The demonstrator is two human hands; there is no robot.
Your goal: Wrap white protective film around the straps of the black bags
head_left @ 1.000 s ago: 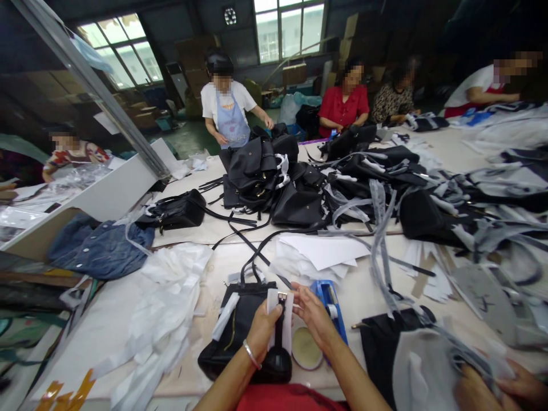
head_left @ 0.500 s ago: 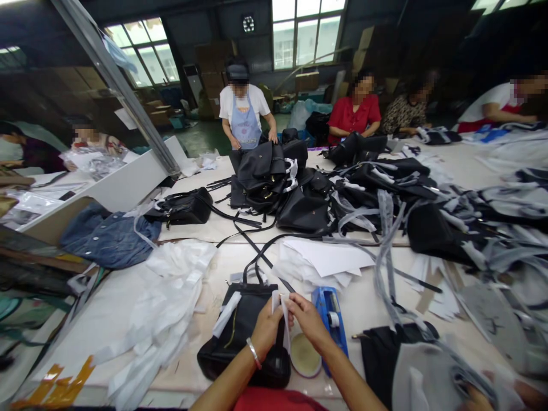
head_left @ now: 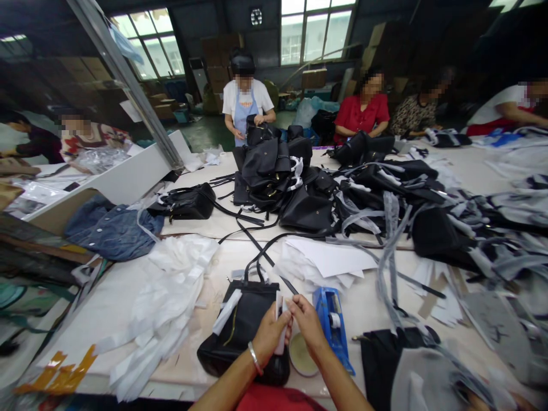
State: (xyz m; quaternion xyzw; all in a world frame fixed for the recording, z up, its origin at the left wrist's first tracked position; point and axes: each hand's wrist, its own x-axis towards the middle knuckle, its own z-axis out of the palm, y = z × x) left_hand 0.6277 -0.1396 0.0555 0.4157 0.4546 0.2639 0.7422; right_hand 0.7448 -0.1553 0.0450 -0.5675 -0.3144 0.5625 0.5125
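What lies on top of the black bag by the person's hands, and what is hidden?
A white strip lies on the black bag, beside a gold zip. The left hand covers part of its front; its underside and inside cannot be seen.

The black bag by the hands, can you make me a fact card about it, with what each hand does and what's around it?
Main thing: black bag with a gold zip
Left hand: grips a pale strip over the bag's right side in the picture; bracelet on the wrist
Right hand: fingers pinched at the strip's top end
Right of bag: blue tape dispenser, round tan disc
Left of bag: crumpled white strips
Farther back: heap of black bags; person in a blue apron behind it
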